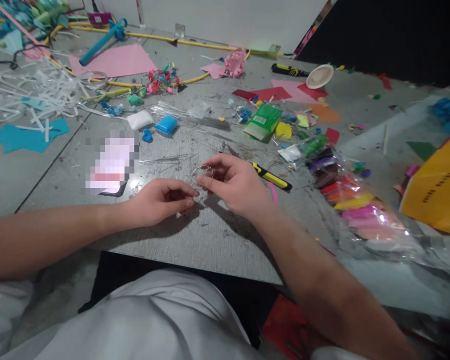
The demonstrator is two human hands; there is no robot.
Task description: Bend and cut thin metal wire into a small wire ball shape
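My right hand point(234, 185) pinches a small ring of twisted silvery wire point(202, 171) between thumb and fingers, above the grey table point(172, 240). Close to its left, my left hand point(165, 200) has thumb and fingers drawn together near the wire; what they hold, if anything, is too small to tell. Loose thin wires point(165, 160) lie just beyond my left hand. A yellow and black tool point(273, 177) rests beside my right hand. To the left is a phone point(114, 165) with a blurred screen.
Behind the hands lie a blue packet point(166, 125), a white packet point(140, 120) and a green packet point(263, 121). Plastic bags of coloured clay point(363, 210) spread at the right. White paper strips point(52, 90) heap at the left. A paper cup point(320, 76) stands farther back.
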